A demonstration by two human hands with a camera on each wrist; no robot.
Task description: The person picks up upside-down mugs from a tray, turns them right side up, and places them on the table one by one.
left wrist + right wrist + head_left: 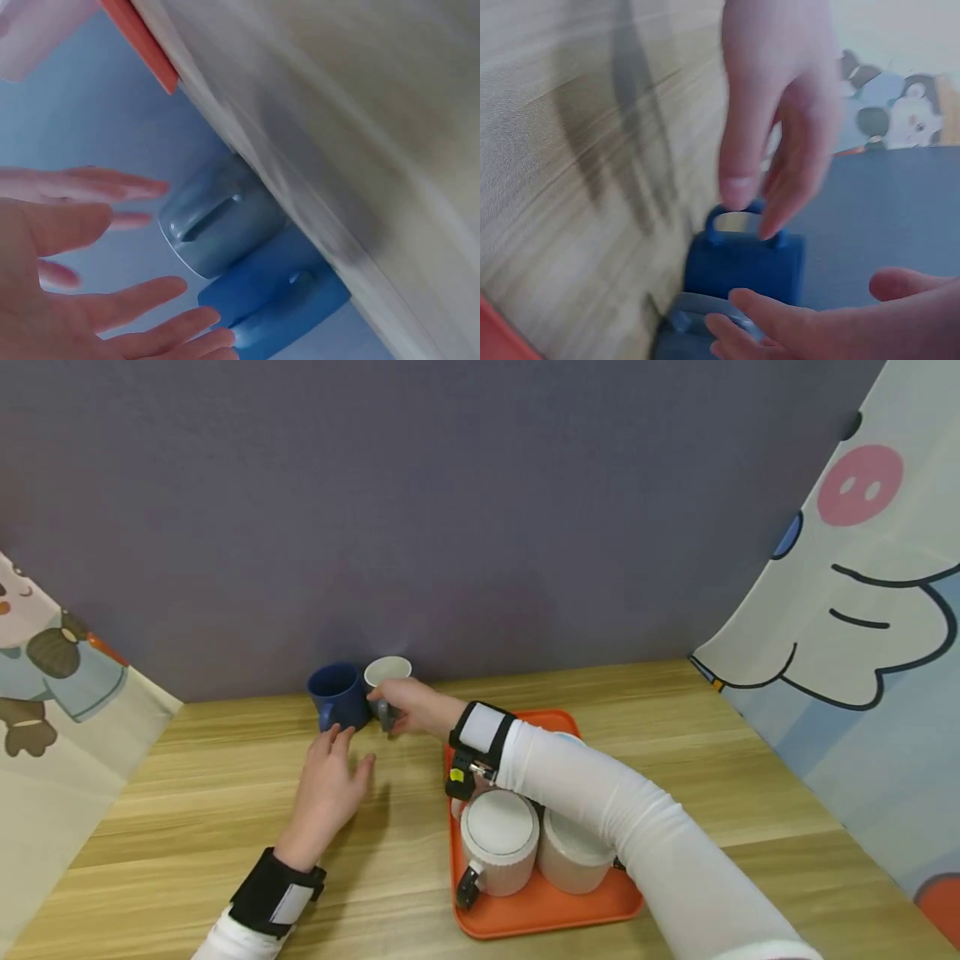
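Gray mug (387,671) stands upright, 11 o'clock from right hand (416,706), the nearer one, fingers apart; contact, I can't tell. Blue mug (342,697) upright, 12 o'clock from left hand (328,787), fingers spread.

It was a small walled-in corner, but you could not tell if it was in a home or some other place. A plain purple-grey wall (480,527) stood right behind a wooden table (645,718). Pale sides (60,835) had big cartoons (885,610) on them: a pink pig nose (860,485) on the right, a little figure (90,672) in blue on the left. Mugs (500,827) and an orange tray (551,920) looked like kitchen things.
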